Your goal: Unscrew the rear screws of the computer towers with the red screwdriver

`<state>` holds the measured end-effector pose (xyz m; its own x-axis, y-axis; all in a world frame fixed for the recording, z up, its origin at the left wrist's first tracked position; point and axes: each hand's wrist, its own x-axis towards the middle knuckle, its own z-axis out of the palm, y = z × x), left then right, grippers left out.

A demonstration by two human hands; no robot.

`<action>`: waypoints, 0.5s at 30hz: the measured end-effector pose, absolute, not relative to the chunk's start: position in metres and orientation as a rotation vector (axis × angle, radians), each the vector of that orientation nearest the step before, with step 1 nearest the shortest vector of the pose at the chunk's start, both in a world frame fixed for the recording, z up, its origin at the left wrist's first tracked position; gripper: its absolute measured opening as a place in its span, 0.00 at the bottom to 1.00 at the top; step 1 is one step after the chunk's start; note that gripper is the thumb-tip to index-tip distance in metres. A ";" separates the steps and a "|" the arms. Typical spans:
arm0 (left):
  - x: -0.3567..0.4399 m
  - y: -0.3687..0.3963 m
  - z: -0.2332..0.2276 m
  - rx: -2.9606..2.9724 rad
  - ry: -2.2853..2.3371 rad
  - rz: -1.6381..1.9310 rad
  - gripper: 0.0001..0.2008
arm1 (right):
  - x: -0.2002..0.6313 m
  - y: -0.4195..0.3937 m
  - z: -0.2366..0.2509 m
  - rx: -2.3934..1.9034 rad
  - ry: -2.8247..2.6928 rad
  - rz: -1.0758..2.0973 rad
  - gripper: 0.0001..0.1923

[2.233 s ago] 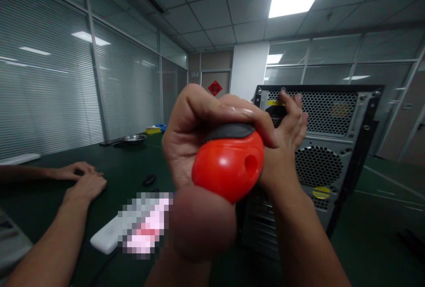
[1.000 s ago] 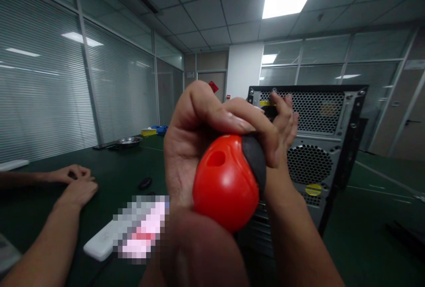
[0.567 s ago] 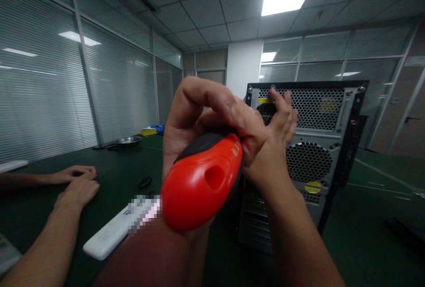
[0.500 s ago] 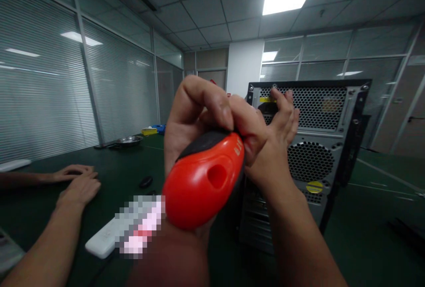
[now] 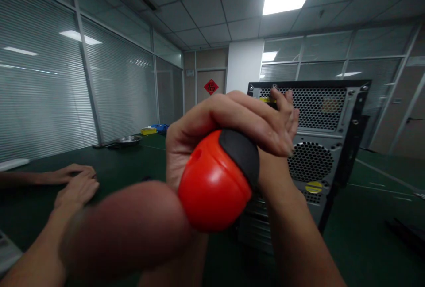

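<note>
your left hand [image 5: 229, 112] wraps the tool handle [image 5: 214, 185], near centre | right hand [image 5: 286, 112] at computer case [image 5: 314, 138], grip unclear | handle likely light, stiff, slick; hold by black patch [image 5: 242, 154]

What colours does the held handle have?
The handle is red and black, clearest in the head view.

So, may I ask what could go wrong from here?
The left hand could lose its grip on the red-and-black handle, since its thumb sticks out sideways. A slip might strike the right hand, just beyond, by the computer case. The handle's far end is hidden, so misalignment could go unnoticed.
</note>
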<state>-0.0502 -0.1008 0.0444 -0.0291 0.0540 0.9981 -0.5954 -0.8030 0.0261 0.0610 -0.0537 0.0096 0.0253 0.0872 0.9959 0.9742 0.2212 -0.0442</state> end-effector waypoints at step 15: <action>-0.047 -0.106 0.042 1.577 -0.485 1.930 0.28 | 0.064 -0.052 0.011 -1.190 -1.440 -0.897 0.31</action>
<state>-0.0466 -0.1063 0.0421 -0.1205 0.2139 0.9694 -0.6470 -0.7575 0.0868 0.0639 -0.0519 0.0113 0.0074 0.2115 0.9774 0.9705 0.2341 -0.0580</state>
